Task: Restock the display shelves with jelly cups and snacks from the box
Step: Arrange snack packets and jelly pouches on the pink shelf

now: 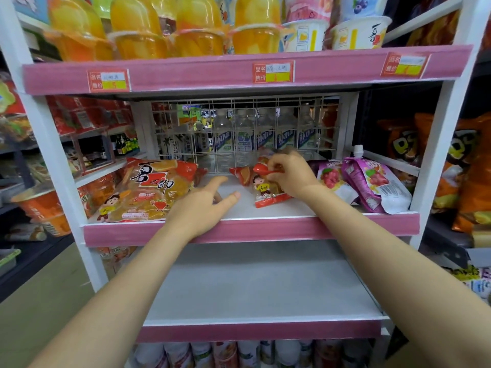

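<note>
Right hand (pixel 289 175): fingers curled, pinching small jelly packet (pixel 261 185) at frame centre on middle shelf (pixel 249 229).
Left hand (pixel 204 205): fingers spread apart, resting beside large orange jelly bag (pixel 148 189).

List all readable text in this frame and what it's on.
"品名" and "售价": red price tag on the pink top shelf edge; handwriting and price blurred.
"喜之郎": large orange jelly bag lying at the middle shelf's left.
"喜": white tub on the top shelf.
Clear bottle labels behind the wire grid, purple pouches, small packet under the right hand: too blurred.
</note>
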Motion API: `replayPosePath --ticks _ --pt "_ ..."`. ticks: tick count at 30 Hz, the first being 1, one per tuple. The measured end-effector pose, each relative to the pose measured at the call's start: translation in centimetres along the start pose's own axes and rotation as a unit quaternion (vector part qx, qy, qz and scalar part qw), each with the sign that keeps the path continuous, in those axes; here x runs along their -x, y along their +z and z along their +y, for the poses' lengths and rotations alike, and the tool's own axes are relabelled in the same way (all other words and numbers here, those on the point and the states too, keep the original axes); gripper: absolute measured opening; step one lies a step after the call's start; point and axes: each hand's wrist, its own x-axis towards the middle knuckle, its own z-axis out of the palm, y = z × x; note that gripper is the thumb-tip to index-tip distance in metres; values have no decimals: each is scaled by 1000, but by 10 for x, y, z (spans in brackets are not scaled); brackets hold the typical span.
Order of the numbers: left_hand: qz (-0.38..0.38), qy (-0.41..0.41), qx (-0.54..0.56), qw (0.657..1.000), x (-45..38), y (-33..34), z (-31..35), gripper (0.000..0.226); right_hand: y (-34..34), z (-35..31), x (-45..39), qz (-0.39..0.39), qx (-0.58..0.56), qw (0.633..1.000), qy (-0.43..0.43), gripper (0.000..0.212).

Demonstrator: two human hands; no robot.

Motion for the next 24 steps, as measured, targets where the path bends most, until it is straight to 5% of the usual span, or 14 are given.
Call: replayPosePath --ticks 5,11,15,19,24 --pt "23 4 49 999 -1 0 -1 64 -5 -16 9 21 -122 992 4 11" --pt "66 10 135 989 2 -1 -4 63 -5 -40 35 -87 -179 972 -120 13" --pt "11 32 114 993 3 -5 -2 50 -36 -26 23 -12 -158 987 -9 25" --pt "-22 16 140 990 -2 -6 -1 40 -21 -10 17 -163 33 973 161 83" --pt "2 -24 230 973 -5 -6 -2 35 -3 -36 24 -195 2 969 152 113"
